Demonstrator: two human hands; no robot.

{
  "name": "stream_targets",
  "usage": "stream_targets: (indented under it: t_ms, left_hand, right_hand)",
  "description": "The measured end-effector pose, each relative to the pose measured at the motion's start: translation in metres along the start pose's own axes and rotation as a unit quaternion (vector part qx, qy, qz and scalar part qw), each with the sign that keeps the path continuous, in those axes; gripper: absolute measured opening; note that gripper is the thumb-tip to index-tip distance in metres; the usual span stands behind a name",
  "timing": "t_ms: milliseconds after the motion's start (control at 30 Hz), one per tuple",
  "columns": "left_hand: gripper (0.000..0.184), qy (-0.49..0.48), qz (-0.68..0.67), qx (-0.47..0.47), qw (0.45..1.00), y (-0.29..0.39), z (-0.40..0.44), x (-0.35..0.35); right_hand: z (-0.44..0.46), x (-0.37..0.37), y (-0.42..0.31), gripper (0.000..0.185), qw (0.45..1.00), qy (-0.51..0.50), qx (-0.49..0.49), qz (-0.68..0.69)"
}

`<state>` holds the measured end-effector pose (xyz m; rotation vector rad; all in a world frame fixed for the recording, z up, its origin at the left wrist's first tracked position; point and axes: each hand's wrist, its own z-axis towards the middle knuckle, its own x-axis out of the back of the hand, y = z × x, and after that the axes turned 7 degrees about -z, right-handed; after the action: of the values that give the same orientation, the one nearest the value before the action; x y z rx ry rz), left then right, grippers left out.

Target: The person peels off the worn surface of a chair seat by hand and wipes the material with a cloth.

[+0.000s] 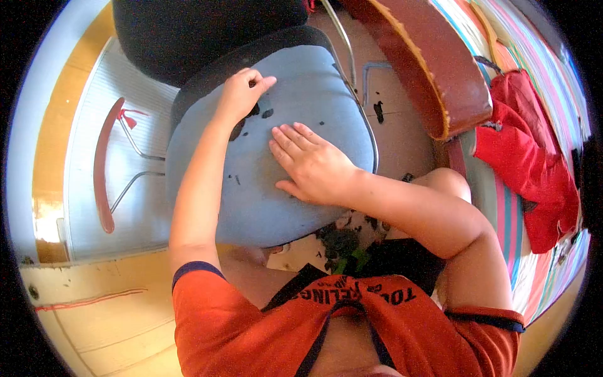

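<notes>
Left hand: fingers curled in, thumb extended to the side, over the rear part of the blue chair seat; a dark spot shows at the curled fingers, but whether they pinch a scrap or only close on shadow cannot be told. Right hand: fingers straight and close together, thumb apart, palm down and apparently flat on the same seat, grasping nothing visible. A larger dark patch lies just beside the left wrist; a small dark fragment sits between the two hands, with further specks scattered over the blue surface. Seat bordered at the rear by black material, below a black backrest. To the left, a brown armrest on bent metal tubes, red tie knotted near its upper end. To the right, a curved reddish-brown panel with a ragged tan edge; beyond it, a red cloth on a striped cover. Dark debris is strewn on the floor near the seat's front edge. Writing: black capitals on the orange-red shirt, inverted in this view; "ELINGS" and "TO" are legible, remaining letters creased or too small to read. Brand marks: none legible on the chair.
</notes>
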<state>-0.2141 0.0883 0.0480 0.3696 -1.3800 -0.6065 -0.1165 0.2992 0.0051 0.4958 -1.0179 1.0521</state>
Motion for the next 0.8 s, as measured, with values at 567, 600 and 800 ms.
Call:
stream_targets:
  t_ms: [567,600,800]
  left_hand:
    - [0.035,-0.101,0.318,0.008,0.943,0.107,0.077,-0.086]
    - [0.034,-0.103,0.324,0.006,0.94,0.104,0.083,-0.09]
    - [0.029,-0.112,0.339,-0.049,0.933,0.066,0.109,-0.102]
  right_hand:
    - [-0.005,-0.013,-0.001,0.07,1.0,0.025,0.003,0.004]
    - [-0.005,-0.013,0.0,0.072,1.0,0.028,0.008,0.005]
    - [-0.005,-0.017,-0.005,0.071,0.999,0.044,0.003,0.003]
